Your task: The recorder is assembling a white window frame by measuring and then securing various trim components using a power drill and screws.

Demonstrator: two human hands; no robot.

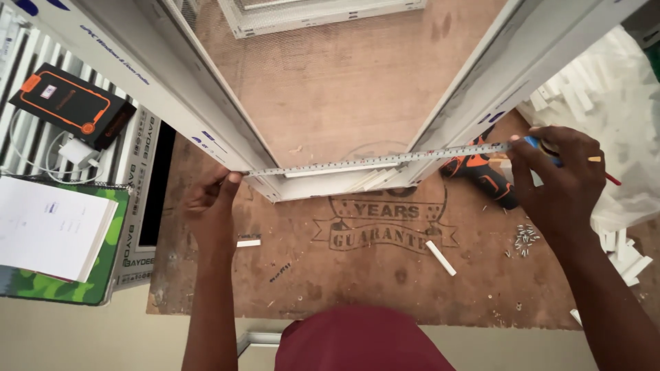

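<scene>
A metal measuring tape (pixel 375 160) is stretched across the near end of a white window frame (pixel 323 184) that lies on a plywood board (pixel 357 275). My left hand (pixel 210 206) pinches the tape's free end against the frame's left corner. My right hand (pixel 560 178) grips the tape's blue case at the frame's right side, with a pencil held between its fingers, tip pointing right. The frame's two long white profiles (pixel 172 89) run away from me.
An orange and black power drill (pixel 481 175) lies just under the tape near my right hand. Loose screws (pixel 526 239) and white offcuts (pixel 440 257) lie on the board. A phone (pixel 72 103), charger and notebook (pixel 51 230) rest at left. White scraps pile at right.
</scene>
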